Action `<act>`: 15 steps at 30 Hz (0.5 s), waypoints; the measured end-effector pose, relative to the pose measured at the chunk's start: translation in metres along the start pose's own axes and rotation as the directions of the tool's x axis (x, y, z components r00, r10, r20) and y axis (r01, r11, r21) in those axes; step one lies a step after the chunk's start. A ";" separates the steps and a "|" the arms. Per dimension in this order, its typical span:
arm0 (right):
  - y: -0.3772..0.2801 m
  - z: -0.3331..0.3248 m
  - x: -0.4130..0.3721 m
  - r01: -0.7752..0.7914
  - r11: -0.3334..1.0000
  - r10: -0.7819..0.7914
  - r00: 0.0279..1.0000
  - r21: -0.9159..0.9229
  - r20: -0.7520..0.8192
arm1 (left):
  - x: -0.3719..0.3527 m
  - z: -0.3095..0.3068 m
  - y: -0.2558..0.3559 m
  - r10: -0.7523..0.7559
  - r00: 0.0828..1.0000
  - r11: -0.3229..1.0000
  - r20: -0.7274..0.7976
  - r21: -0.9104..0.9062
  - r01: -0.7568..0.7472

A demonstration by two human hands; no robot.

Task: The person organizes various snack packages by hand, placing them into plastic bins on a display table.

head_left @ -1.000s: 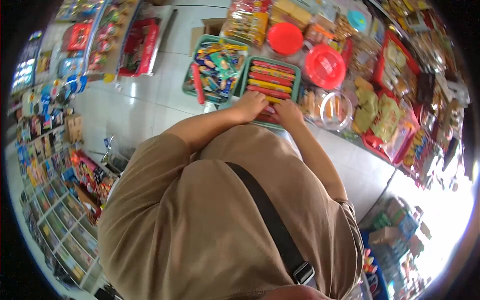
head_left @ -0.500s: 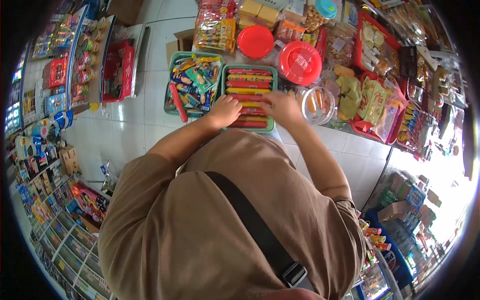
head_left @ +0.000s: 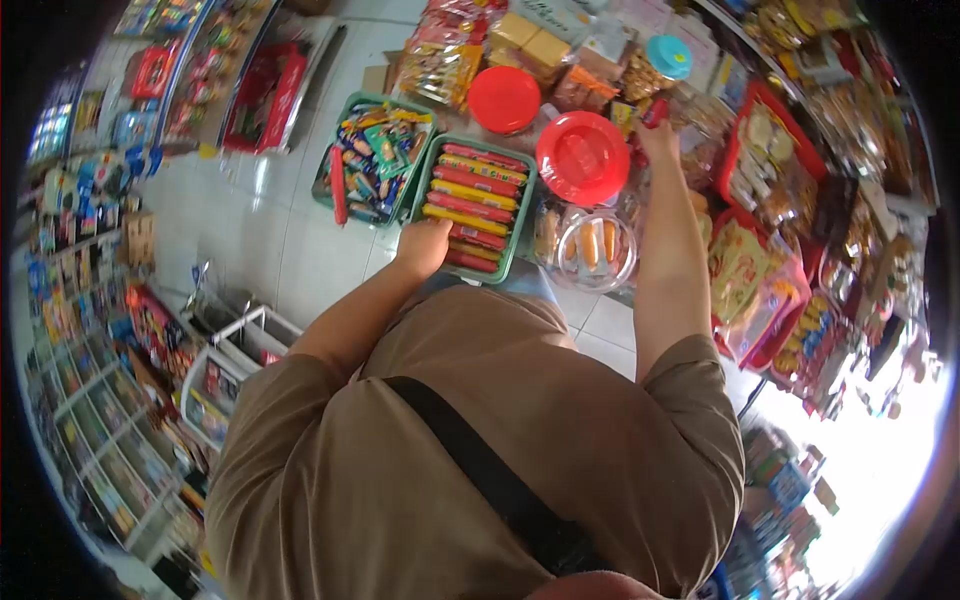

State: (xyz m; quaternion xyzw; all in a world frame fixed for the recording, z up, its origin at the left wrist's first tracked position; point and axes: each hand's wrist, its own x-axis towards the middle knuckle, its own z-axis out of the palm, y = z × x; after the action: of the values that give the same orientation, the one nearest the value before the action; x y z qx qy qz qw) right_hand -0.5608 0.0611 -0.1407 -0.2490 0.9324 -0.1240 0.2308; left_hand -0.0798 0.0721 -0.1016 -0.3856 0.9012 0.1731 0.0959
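A green plastic basket [head_left: 518, 232] holds a stack of red and yellow stick-shaped snack packs [head_left: 470, 190], some printed "Chubby". My left hand [head_left: 425, 246] is closed over its left rim near the front corner, the fingertips by the lower packs. Stretched out to the far right, my right hand [head_left: 657, 138] has its fingers closed around a small red packet [head_left: 655, 112] beyond the jars. Left of the first basket, a second green basket [head_left: 352, 105] contains mixed small wrapped sweets [head_left: 385, 150], with one red stick pack [head_left: 338, 185] leaning over its front.
Two jars with red lids [head_left: 583, 157] stand right of the baskets. In front of them is a clear round container [head_left: 597, 250] of orange-brown food. Bagged snacks and a red basket [head_left: 765, 150] crowd the right. Stocked shelves [head_left: 110, 440] line the left, above white floor tiles [head_left: 240, 225].
My right hand has left the stick packs and reached forward and right, past the red-lidded jars. My left hand has shifted slightly to the basket's left rim. The whole view has turned.
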 end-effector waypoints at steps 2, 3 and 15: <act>-0.006 0.011 0.018 -0.137 0.990 0.140 0.986 -0.036 0.095 | -0.007 -0.002 0.010 -0.163 0.986 0.982 0.033 -0.086 0.165; -0.011 0.015 0.024 -0.193 0.977 0.200 0.977 -0.089 0.078 | -0.014 0.006 0.009 -0.150 0.989 0.979 0.010 -0.141 0.149; -0.030 0.013 0.033 -0.251 0.954 0.267 0.960 -0.167 0.082 | -0.034 0.015 0.021 -0.204 0.979 0.928 -0.013 -0.321 0.189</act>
State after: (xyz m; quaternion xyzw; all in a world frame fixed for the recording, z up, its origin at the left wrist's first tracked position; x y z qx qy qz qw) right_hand -0.5674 0.0174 -0.1540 -0.1479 0.9505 -0.0067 0.2731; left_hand -0.0708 0.1140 -0.0997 -0.4883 0.8203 0.2966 0.0285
